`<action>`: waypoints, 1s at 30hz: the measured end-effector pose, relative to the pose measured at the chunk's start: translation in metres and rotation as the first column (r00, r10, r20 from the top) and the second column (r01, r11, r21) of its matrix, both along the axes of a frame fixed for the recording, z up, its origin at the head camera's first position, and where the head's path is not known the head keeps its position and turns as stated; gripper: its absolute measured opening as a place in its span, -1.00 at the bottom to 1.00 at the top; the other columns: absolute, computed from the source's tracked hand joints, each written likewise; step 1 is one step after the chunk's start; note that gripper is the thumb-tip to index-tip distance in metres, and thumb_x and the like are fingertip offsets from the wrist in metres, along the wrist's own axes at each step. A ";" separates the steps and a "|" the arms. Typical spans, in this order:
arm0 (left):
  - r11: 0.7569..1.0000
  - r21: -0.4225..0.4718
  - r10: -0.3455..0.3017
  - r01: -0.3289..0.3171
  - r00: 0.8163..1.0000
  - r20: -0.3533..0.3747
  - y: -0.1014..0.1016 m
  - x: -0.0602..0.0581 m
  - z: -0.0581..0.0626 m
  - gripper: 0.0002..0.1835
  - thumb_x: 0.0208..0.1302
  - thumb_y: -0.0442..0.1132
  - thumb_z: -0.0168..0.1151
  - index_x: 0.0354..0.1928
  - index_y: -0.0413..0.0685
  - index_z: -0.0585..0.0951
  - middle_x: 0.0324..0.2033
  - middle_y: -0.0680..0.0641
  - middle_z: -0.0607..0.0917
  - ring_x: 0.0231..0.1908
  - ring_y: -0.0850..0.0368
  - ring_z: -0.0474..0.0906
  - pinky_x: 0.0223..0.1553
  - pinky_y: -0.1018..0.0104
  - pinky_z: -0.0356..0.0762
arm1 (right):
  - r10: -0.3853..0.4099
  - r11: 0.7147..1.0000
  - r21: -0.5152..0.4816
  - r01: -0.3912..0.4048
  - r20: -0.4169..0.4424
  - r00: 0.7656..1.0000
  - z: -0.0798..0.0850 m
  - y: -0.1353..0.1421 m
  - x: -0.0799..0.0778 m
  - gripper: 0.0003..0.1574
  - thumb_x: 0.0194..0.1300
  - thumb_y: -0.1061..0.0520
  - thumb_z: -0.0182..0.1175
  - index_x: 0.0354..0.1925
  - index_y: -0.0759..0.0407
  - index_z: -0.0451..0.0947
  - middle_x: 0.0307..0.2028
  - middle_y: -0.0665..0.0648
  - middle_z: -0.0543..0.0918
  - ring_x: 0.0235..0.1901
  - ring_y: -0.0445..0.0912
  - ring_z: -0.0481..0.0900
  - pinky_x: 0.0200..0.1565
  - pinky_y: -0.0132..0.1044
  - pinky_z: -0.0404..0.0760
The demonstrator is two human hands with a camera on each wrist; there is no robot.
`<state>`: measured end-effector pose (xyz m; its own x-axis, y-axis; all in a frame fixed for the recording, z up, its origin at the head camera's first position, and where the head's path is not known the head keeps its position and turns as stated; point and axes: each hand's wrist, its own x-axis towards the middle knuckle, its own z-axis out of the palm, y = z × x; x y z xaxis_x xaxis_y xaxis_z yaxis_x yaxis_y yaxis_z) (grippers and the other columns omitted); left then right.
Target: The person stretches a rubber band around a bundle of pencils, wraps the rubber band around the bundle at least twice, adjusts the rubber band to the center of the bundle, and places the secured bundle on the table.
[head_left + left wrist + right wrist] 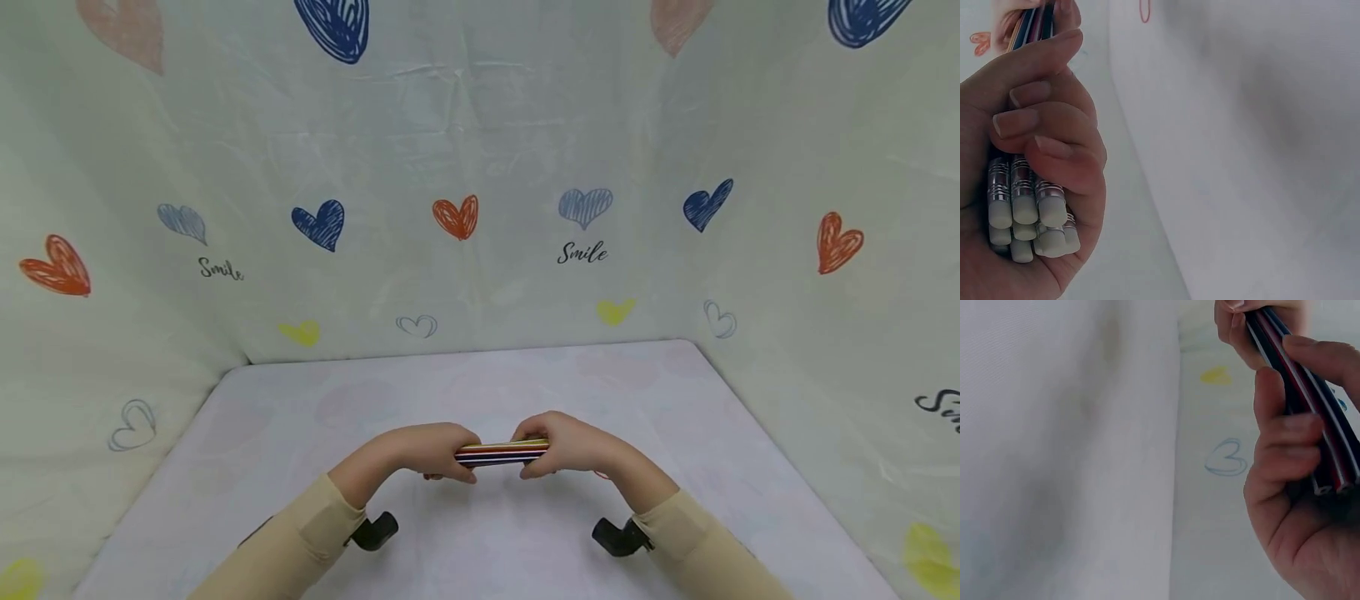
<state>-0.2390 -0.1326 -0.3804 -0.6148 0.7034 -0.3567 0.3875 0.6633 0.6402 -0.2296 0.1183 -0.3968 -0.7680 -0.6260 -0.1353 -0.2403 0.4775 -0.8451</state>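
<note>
A bundle of striped pencils (501, 453) is held level above the table between both hands. My left hand (438, 448) wraps its fingers round one end of the bundle. White erasers (1024, 210) in silver ferrules stick out of that grip in the left wrist view. At the opposite end my right hand (570, 443) grips the pencils, its thumb lying along them. In the right wrist view the pencils (1310, 394) show dark, red and white stripes, with their plain ends near the palm. How many pencils there are is partly hidden by the fingers.
The white table (465, 387) lies beneath both hands. A thin red loop (1145, 9) lies on it, partly hidden behind the right wrist in the head view. A pale curtain (510, 133) printed with hearts stands behind and at both sides. Black wrist cameras (377, 531) hang below the sleeves.
</note>
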 end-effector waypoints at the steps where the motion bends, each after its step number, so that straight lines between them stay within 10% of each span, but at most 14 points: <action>1: 1.000 0.004 0.003 -0.003 1.000 -0.003 -0.001 0.000 0.000 -0.86 0.22 -0.27 0.36 -0.26 -0.12 0.58 -0.63 0.06 0.48 -0.73 0.21 0.32 -0.67 0.39 0.28 | -0.004 0.999 -0.033 0.004 0.010 1.000 -0.002 0.002 0.000 -0.67 0.02 0.13 0.47 -0.18 -0.04 0.67 -0.33 0.03 0.66 -0.39 -0.09 0.52 -0.36 -0.20 0.51; 14: 0.997 0.051 0.051 -0.050 0.999 -0.019 -0.014 0.001 0.005 -0.88 0.17 -0.36 0.36 -0.37 -0.04 0.58 -0.59 0.06 0.52 -0.70 0.21 0.34 -0.66 0.37 0.31 | -0.055 0.858 -0.511 -0.058 -0.203 0.978 -0.020 0.000 0.010 -0.23 0.10 0.35 0.39 0.25 0.22 0.34 0.19 0.29 0.41 0.13 0.17 0.43 0.02 -0.19 0.56; 30: 0.999 0.034 0.032 -0.031 0.999 -0.037 -0.009 0.005 0.014 -0.91 0.16 -0.36 0.35 -0.36 -0.12 0.60 -0.59 0.07 0.51 -0.68 0.22 0.35 -0.64 0.38 0.33 | -0.326 0.787 -0.615 0.046 -0.351 0.878 -0.028 -0.022 0.027 -0.15 0.04 0.46 0.39 0.29 0.27 0.31 0.20 0.27 0.41 0.17 0.10 0.43 0.19 -0.15 0.42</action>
